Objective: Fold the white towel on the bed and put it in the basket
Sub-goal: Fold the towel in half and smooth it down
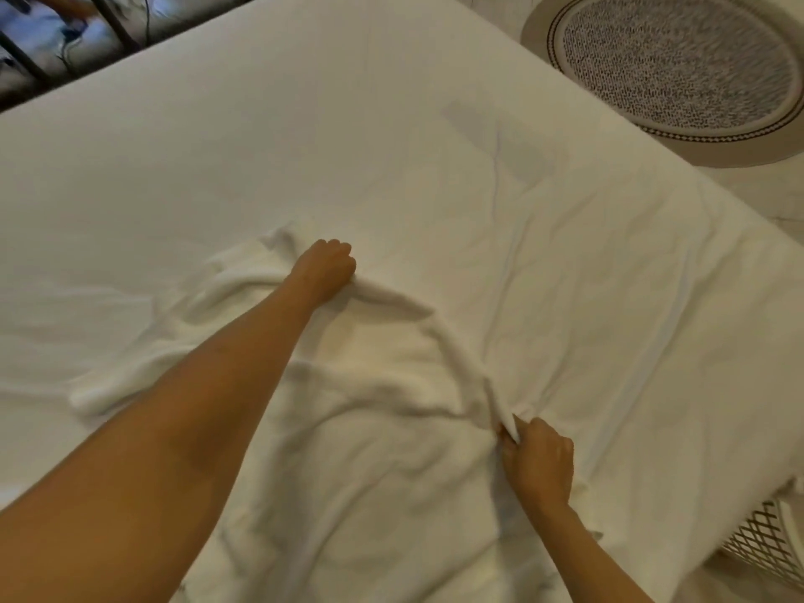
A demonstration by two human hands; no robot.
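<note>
The white towel (374, 385) lies crumpled and partly spread on the white bed (261, 137), in the lower middle of the head view. My left hand (326, 269) is stretched out over it and grips the towel's far edge. My right hand (539, 461) pinches the same edge nearer to me, on the right. The edge runs in a curved ridge between the two hands. A white lattice basket (765, 541) shows partly at the bottom right, beside the bed's corner.
A round patterned rug (678, 67) lies on the pale floor beyond the bed's right edge. Dark metal bars (26, 54) stand past the bed's far left edge. The bed's right edge runs diagonally toward the basket.
</note>
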